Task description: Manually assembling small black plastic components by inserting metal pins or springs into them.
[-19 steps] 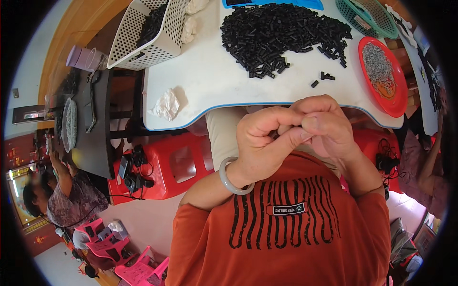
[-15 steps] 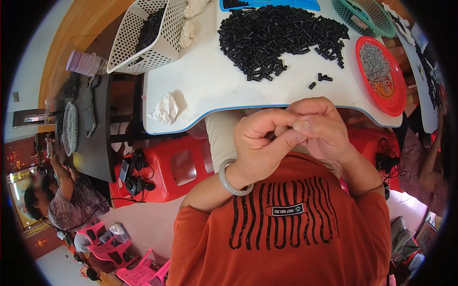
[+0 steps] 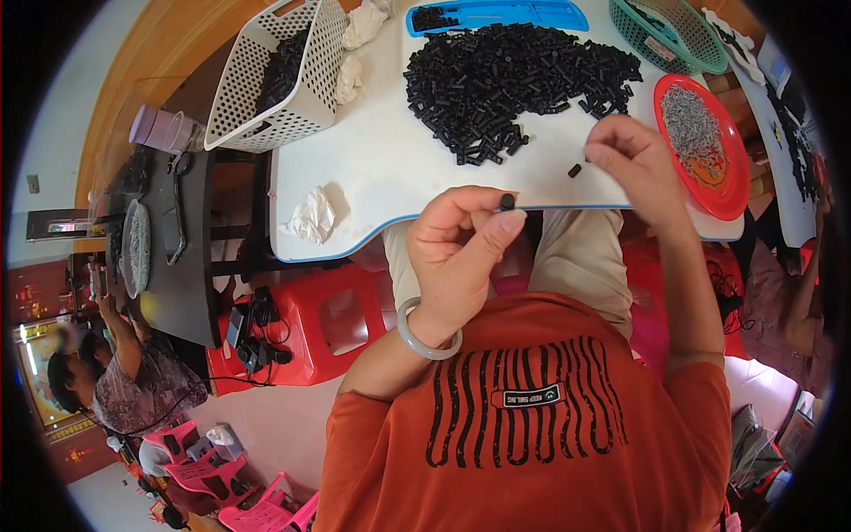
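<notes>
My left hand (image 3: 452, 248) is in front of the table's near edge, pinching a small black cylindrical plastic piece (image 3: 507, 202) upright between thumb and fingertips. My right hand (image 3: 643, 173) reaches over the table at the right, thumb and index finger brought together just above the tabletop. Whatever its fingertips hold, if anything, is hidden. Close to them lies a loose black piece (image 3: 574, 170). Beyond both hands spreads a large pile of similar black pieces (image 3: 505, 80).
A red plate (image 3: 731, 191) of small silvery metal parts stands at the right, with a green basket (image 3: 709, 58) behind it. A blue tray (image 3: 567, 16) is at the back. The white basket (image 3: 310, 120) and crumpled tissue (image 3: 310, 217) are left. Another person (image 3: 146, 381) sits far left.
My hands were together over my lap and have separated. The right moved forward and right to the loose pieces; the left stays near the edge, now showing the black piece in its fingers.
</notes>
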`<action>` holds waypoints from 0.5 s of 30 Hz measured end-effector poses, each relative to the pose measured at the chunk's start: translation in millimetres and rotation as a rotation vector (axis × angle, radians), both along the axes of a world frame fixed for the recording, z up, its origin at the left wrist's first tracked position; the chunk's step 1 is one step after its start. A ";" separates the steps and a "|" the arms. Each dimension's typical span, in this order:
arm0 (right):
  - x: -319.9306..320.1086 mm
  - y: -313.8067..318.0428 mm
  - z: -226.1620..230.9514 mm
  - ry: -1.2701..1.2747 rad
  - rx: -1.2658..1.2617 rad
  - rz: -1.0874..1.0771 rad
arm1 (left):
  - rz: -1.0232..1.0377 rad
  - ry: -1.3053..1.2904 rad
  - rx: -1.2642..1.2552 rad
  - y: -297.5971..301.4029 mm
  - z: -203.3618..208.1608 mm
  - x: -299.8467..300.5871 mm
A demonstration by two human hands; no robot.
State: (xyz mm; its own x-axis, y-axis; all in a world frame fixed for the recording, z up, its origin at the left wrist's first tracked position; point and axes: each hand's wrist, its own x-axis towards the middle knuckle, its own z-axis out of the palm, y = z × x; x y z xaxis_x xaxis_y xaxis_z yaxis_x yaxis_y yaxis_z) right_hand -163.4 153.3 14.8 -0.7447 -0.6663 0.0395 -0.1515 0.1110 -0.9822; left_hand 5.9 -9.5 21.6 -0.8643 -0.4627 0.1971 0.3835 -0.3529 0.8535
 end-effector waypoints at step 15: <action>-27.8 33.8 -27.6 0.722 0.373 -0.010 | 0.098 -0.099 0.082 -13.1 -12.0 -13.9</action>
State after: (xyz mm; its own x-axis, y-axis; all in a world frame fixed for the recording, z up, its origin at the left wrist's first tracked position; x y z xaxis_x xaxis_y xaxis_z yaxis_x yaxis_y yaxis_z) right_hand -191.2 187.1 -12.8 -0.6265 -0.7238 0.2891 -0.7308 0.4166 -0.5406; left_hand -8.1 -22.6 9.7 -0.8276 -0.5566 0.0718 0.3352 -0.3877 0.8587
